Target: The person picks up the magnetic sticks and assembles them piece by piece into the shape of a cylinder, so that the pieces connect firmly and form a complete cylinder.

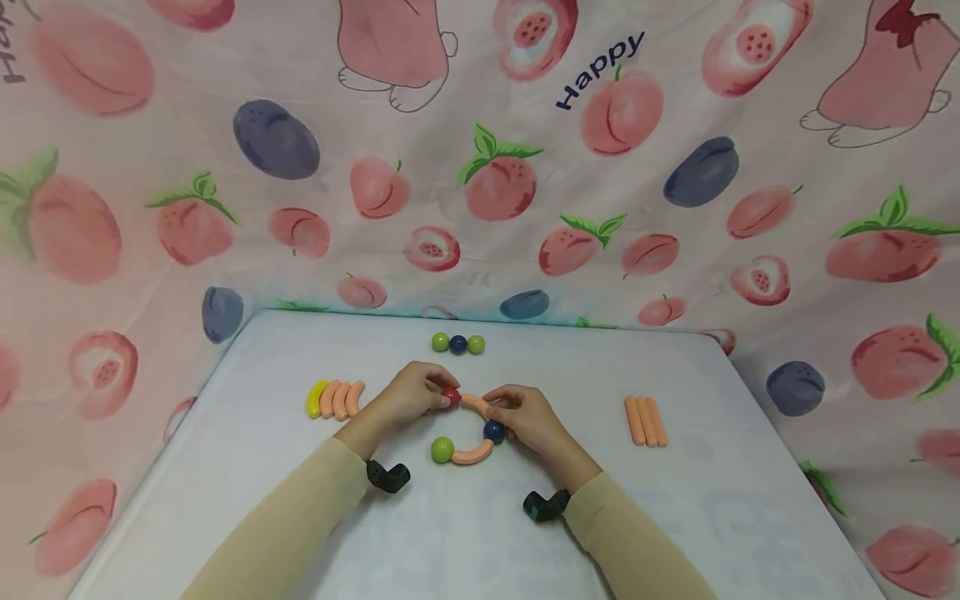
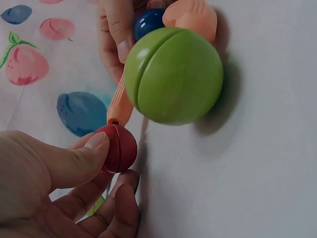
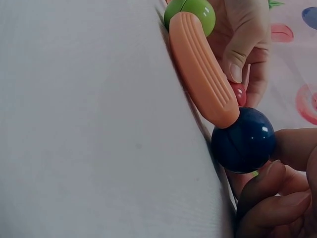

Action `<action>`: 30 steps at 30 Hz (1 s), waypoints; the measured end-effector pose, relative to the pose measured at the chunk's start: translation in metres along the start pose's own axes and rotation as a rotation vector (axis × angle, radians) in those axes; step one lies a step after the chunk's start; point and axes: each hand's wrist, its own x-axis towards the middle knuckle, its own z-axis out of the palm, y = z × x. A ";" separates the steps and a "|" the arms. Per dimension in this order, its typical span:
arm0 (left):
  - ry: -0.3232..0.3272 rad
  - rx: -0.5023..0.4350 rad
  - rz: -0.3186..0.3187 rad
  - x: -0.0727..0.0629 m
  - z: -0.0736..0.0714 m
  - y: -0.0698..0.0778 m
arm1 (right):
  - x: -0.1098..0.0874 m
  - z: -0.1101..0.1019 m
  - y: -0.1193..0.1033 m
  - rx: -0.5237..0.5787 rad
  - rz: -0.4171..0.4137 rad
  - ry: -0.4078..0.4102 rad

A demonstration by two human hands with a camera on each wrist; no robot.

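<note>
A red ball (image 1: 451, 397) is pinched between the thumb and fingers of my left hand (image 1: 408, 398). Its small hole end meets an orange curved stick (image 2: 120, 106), part of an open ring. My right hand (image 1: 531, 421) pinches that stick near its other end, fingers right beside a dark blue ball (image 1: 493, 432). From the blue ball a second orange curved stick (image 3: 203, 69) runs to a green ball (image 1: 442, 450) at the ring's near left. A gap lies between the green ball and the red one. The right fingertips are partly hidden behind the blue ball in the right wrist view.
Behind the ring, two green balls and a blue ball (image 1: 458, 344) sit in a row. At left lie a yellow curved stick (image 1: 316, 399) and several orange curved sticks (image 1: 341, 401). Three straight orange sticks (image 1: 646, 421) lie at right on the white table (image 1: 225, 500).
</note>
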 end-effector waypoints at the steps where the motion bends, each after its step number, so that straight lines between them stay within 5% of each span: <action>1: -0.002 0.003 0.004 0.000 0.001 0.000 | 0.000 0.000 0.000 -0.001 0.000 0.002; 16: 0.002 -0.090 -0.040 -0.005 -0.002 -0.003 | 0.000 0.002 -0.004 -0.002 0.030 0.025; 30: 0.092 -0.015 -0.061 -0.031 -0.040 -0.005 | -0.002 0.001 0.000 0.028 -0.007 0.012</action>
